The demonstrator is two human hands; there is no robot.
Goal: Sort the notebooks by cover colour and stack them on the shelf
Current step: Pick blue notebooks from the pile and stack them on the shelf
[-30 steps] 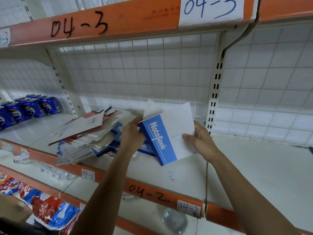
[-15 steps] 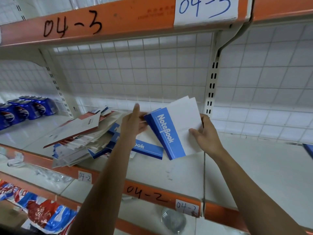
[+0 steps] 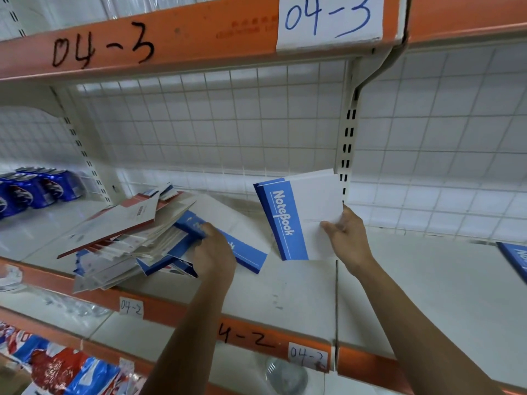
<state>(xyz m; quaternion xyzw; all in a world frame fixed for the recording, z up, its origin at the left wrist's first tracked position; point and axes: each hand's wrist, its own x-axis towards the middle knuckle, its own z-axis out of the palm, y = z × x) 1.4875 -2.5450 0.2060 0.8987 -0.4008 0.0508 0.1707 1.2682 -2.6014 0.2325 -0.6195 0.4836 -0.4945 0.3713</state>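
My right hand (image 3: 346, 240) grips a small stack of blue-and-white notebooks (image 3: 296, 215) by its right edge, held upright and tilted above the white shelf (image 3: 299, 286). My left hand (image 3: 212, 249) grips a blue notebook (image 3: 248, 255) lying at the right side of a messy pile of notebooks (image 3: 122, 238). The pile holds blue-covered and red-covered notebooks, fanned out and overlapping. Another blue notebook (image 3: 516, 258) lies at the far right edge of the view.
Blue drink cans (image 3: 37, 189) stand on the shelf at the left. An orange shelf edge marked 04-3 (image 3: 176, 41) runs overhead, and one marked 04-2 (image 3: 251, 337) runs below. A white upright post (image 3: 346, 155) divides the wire-grid back. Snack packets (image 3: 65, 372) lie lower left.
My left hand has let go of the held stack and dropped onto the blue notebook at the pile. My right hand has carried the stack rightward towards the post.
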